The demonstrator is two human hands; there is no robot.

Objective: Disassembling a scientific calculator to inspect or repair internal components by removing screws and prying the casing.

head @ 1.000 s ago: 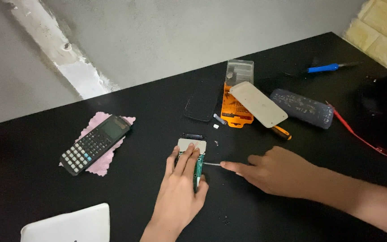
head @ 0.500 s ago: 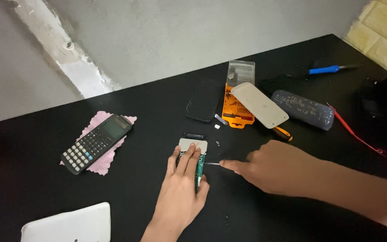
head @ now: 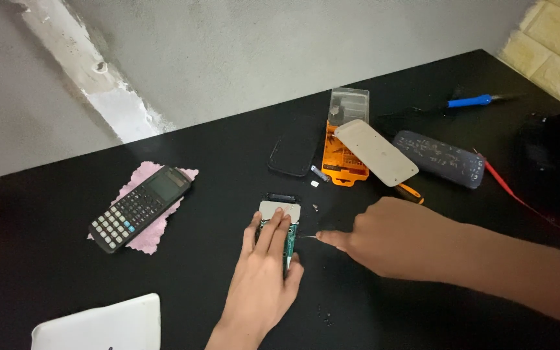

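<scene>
My left hand [head: 262, 275] lies flat on a small opened device with a green circuit board [head: 290, 241] and a pale screen part [head: 279, 209] on the black table [head: 215, 168]. My right hand [head: 390, 238] comes in from the right, fingers closed around a thin metal tool whose tip [head: 307, 236] touches the board's right edge. Most of the board is hidden under my left fingers.
A dark calculator [head: 140, 207] rests on a pink cloth [head: 136, 240] at left. Behind the board lie a black cover [head: 291, 155], an orange bit case [head: 345, 162], a pale back panel [head: 376, 151], a grey keypad panel [head: 441, 158] and a blue-handled tool [head: 469, 101]. A white object [head: 98, 323] sits bottom left.
Both hands stay on the board. My right hand has shifted slightly, the tool tip still at the board's right edge.
</scene>
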